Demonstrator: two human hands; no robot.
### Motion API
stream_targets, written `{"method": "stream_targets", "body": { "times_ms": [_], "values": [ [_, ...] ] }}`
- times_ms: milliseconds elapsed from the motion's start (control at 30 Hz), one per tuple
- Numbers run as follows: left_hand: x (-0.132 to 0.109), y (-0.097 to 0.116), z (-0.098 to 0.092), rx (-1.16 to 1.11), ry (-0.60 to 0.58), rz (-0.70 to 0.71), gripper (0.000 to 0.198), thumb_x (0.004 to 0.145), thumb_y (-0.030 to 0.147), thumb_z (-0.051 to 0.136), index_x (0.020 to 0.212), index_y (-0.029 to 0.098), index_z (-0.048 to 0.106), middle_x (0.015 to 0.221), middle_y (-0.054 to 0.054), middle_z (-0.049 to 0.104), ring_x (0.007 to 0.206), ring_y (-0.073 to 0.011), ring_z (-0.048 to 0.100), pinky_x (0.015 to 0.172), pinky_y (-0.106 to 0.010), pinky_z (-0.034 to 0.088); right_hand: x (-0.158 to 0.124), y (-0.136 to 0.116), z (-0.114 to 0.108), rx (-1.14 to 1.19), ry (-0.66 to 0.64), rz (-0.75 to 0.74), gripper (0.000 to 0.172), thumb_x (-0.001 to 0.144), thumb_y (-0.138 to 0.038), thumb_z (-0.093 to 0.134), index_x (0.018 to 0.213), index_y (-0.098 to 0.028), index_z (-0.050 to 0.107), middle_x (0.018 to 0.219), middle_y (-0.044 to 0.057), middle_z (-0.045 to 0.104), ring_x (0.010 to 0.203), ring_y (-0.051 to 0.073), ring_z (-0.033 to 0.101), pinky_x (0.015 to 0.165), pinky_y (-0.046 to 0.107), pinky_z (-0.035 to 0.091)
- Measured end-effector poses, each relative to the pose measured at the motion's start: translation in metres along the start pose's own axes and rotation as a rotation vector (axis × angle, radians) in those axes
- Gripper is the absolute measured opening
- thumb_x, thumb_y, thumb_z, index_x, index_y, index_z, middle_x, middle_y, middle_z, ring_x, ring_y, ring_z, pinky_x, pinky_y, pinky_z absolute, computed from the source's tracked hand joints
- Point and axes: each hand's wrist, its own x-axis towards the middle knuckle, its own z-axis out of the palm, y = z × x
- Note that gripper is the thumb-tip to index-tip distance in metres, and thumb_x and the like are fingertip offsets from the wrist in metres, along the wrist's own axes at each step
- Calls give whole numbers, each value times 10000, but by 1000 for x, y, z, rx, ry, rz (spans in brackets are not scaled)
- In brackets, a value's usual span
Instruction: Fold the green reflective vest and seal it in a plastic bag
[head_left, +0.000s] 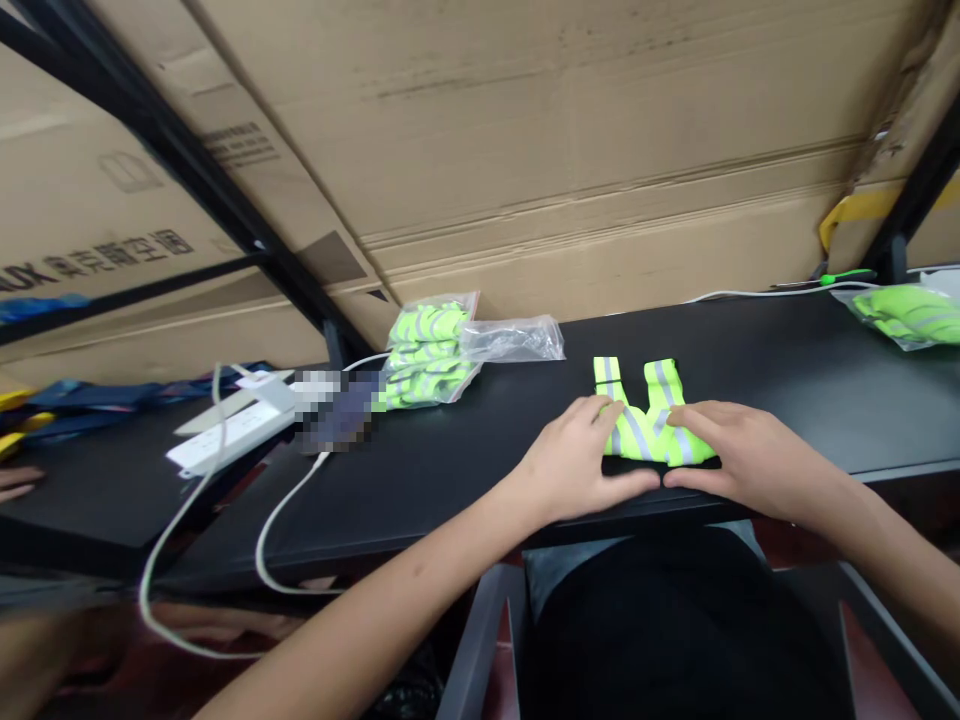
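A fluorescent yellow-green reflective strap harness [637, 425] with silver stripes lies folded on the black tabletop, two loose ends pointing away from me. My left hand [574, 460] is at its left side, fingers curled over the webbing and thumb along the near edge. From the right, my right hand [750, 455] holds the other side in the same way, its thumb tip close to the left thumb. The webbing under my fingers is partly hidden. A narrow dark band crosses the left strap end.
Left of centre, a clear bag [431, 350] holds folded reflective straps beside a clear plastic wrapper [517, 340]. Another bagged bundle [911, 315] lies far right, near a green-handled tool [847, 278]. A white power strip [232, 435] trails cables. Another person's hand [19, 482] shows far left. Cardboard [570, 130] stands behind.
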Motion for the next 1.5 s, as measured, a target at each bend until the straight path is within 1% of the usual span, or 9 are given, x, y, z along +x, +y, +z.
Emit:
{"method": "stream_targets", "body": {
  "times_ms": [67, 167, 333, 500, 767, 1000, 1233, 1367, 1500],
  "values": [
    [-15, 5, -4, -18, -38, 48, 732, 812, 602, 704, 1371, 181, 489, 1389, -163, 552, 1303, -352, 519, 1063, -502, 472, -6, -8, -3, 8, 11, -18, 450, 912, -538, 588, 1192, -186, 616, 1147, 160, 719, 1026, 330, 692, 836, 477, 569],
    [-31, 11, -6, -117, -54, 55, 475, 923, 372, 620, 1353, 231, 475, 1374, -117, 560, 1258, -277, 569, 1051, -426, 493, -17, -26, -3, -30, 75, -47, 435, 903, -516, 606, 1146, -156, 619, 1105, 172, 714, 1026, 332, 681, 868, 477, 555],
    [-31, 14, -5, -279, -65, 8, 481, 835, 297, 711, 1270, 238, 515, 1349, -92, 552, 1188, -253, 603, 1008, -377, 510, -25, -40, 2, -208, 210, -146, 330, 959, -440, 558, 1018, -131, 657, 902, 144, 724, 843, 296, 701, 704, 416, 558],
    [-14, 8, -5, -358, -31, 8, 466, 793, 422, 791, 1170, 236, 591, 1154, -49, 633, 1024, -222, 636, 911, -348, 515, -14, -22, -7, -116, 165, -130, 403, 965, -531, 521, 906, -169, 687, 772, 81, 698, 693, 221, 653, 592, 356, 515],
    [17, -3, -10, -410, -66, -116, 378, 883, 558, 639, 792, 191, 622, 818, -5, 597, 749, -171, 573, 687, -298, 453, 31, 19, -23, 101, 2, -9, 424, 896, -628, 569, 870, -245, 750, 1058, 98, 637, 1003, 266, 587, 832, 396, 514],
    [56, -26, -3, -281, -144, -234, 466, 915, 655, 499, 1014, 217, 625, 925, -40, 643, 957, -257, 567, 831, -383, 445, 60, 62, 1, 184, -207, 180, 528, 961, -630, 395, 678, -217, 561, 767, 64, 628, 703, 210, 583, 643, 356, 466],
    [65, -40, 14, -195, -117, -169, 418, 981, 553, 406, 1143, 249, 643, 1113, -36, 648, 1051, -261, 514, 1001, -465, 369, 57, 53, 13, 87, 69, 158, 567, 936, -550, 530, 1348, -161, 535, 1312, 173, 627, 1180, 323, 616, 933, 479, 524],
    [64, -36, 17, -137, -112, -218, 374, 994, 502, 375, 1026, 226, 624, 1023, -32, 662, 993, -267, 516, 948, -472, 402, 50, 22, 13, 84, 2, -48, 468, 1045, -337, 310, 1489, -261, 438, 1474, 87, 554, 1330, 271, 541, 1070, 496, 459],
    [61, -31, 18, -89, -75, -235, 379, 1020, 419, 284, 1054, 198, 589, 1097, -76, 619, 1009, -277, 515, 924, -483, 420, 46, 7, 17, -1, -33, -94, 589, 1032, -482, 349, 1580, -280, 274, 1584, 87, 409, 1400, 345, 455, 1060, 555, 452]
  ]
}}
